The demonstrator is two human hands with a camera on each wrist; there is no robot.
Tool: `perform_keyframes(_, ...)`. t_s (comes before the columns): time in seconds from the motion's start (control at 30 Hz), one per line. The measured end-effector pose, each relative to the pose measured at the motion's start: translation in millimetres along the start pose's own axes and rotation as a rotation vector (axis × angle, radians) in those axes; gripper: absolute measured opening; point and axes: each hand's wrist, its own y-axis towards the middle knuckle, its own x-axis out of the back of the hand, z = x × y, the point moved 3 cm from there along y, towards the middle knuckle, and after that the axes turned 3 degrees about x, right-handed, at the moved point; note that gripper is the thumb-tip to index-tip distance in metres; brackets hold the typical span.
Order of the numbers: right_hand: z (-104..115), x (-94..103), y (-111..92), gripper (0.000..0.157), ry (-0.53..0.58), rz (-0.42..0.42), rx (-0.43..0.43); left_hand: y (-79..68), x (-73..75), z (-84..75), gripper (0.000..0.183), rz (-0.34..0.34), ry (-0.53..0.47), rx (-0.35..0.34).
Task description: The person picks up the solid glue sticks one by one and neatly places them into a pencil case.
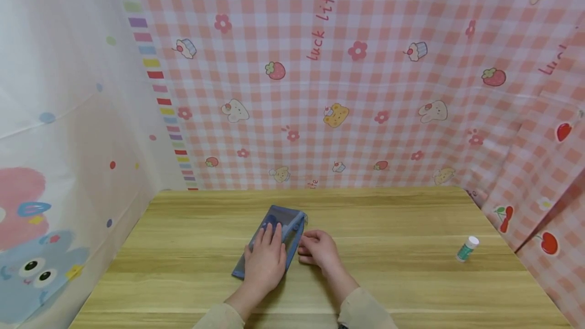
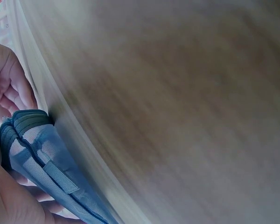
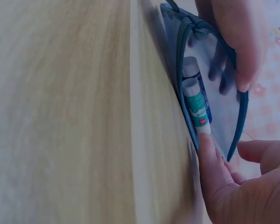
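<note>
A blue mesh zip pouch (image 1: 284, 214) lies slanted on the table with its zipped side gaping toward the right. My left hand (image 1: 266, 263) rests on the pouch, fingers straight and spread over the mesh. The right wrist view shows a green-and-white glue stick (image 3: 196, 105) inside the mouth. Beside it lies a dark-blue-labelled tube (image 3: 191, 67) with a grey cap. My right hand (image 1: 320, 250) is at the mouth, its index finger touching the lower end of the green glue stick and its thumb apart. In the left wrist view, pouch fabric (image 2: 60, 163) partly covers the left fingers.
Another green glue stick with a white cap (image 1: 467, 249) stands tilted in view on the right part of the wood-grain table (image 1: 388, 217). A pink checked cloth (image 1: 347, 85) hangs behind the table, and a white printed cloth (image 1: 91, 116) hangs at the left.
</note>
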Motion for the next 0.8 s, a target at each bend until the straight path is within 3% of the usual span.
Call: perform_keyframes(0.8,7,36.8,-17,0.036,0.050,-0.055,0.045,-1.2,1.9,-0.6,0.050,-0.017,-0.003,-0.014)
